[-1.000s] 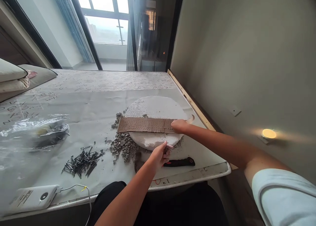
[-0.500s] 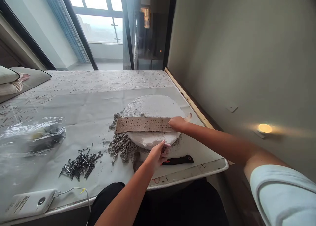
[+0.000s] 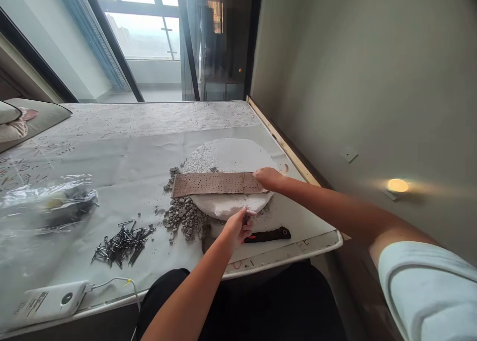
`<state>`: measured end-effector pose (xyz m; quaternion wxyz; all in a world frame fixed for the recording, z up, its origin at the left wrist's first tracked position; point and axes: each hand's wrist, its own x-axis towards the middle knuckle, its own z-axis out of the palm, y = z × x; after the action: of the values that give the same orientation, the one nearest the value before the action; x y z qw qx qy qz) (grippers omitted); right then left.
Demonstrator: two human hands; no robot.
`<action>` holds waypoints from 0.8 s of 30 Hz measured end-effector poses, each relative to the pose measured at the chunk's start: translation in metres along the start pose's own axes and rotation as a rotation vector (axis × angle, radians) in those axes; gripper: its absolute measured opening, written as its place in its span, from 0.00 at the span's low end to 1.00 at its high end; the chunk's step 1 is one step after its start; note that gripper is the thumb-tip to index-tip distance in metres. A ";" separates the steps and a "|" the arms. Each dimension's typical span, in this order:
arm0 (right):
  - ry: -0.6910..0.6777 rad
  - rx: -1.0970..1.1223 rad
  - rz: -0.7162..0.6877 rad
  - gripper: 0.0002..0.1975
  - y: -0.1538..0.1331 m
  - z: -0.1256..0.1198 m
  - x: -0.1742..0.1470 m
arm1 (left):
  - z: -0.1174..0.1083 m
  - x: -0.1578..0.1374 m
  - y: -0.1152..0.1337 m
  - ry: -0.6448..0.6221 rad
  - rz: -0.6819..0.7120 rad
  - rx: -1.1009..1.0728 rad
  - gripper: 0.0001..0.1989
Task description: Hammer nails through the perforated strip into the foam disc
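Note:
A brown strip of board (image 3: 212, 183), dotted with small holes, lies across a round white foam slab (image 3: 238, 155). My right hand (image 3: 269, 178) is closed at the board's right end, fingers bent down against it; whatever they pinch is hidden. In front of the slab's near edge is my left hand (image 3: 240, 224), its fingers curled together around something too small to make out. Below it lies a hammer-like tool (image 3: 270, 235) with a black and red handle, its head partly covered by my left forearm. Grey rubble (image 3: 186, 217) is heaped along the slab's left side.
A pile of dark nails (image 3: 122, 244) lies left of the rubble. Farther left is a clear plastic bag (image 3: 70, 202) with dark contents. A white power bank (image 3: 55, 301) with a cable rests at the near left edge. A wooden rail (image 3: 283, 142) runs along the wall.
The whole view has shifted slightly, so the scene sits a little higher. Both hands keep nearly the same places relative to the board and slab.

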<state>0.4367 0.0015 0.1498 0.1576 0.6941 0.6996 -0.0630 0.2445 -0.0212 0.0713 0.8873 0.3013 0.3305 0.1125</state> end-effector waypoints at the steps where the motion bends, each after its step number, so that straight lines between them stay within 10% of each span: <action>1: 0.014 0.010 -0.009 0.14 0.001 -0.003 -0.002 | 0.000 0.001 0.000 0.018 -0.001 -0.019 0.17; 11: -0.097 0.394 -0.462 0.10 -0.038 -0.002 -0.030 | 0.003 0.002 0.004 0.116 0.025 -0.166 0.13; 24: 0.185 0.098 0.055 0.14 -0.008 0.025 -0.011 | -0.006 0.001 0.012 0.034 0.044 -0.123 0.13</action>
<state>0.4319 -0.0166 0.1285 0.0598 0.7227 0.6880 -0.0286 0.2412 -0.0083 0.0739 0.8958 0.2515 0.3311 0.1571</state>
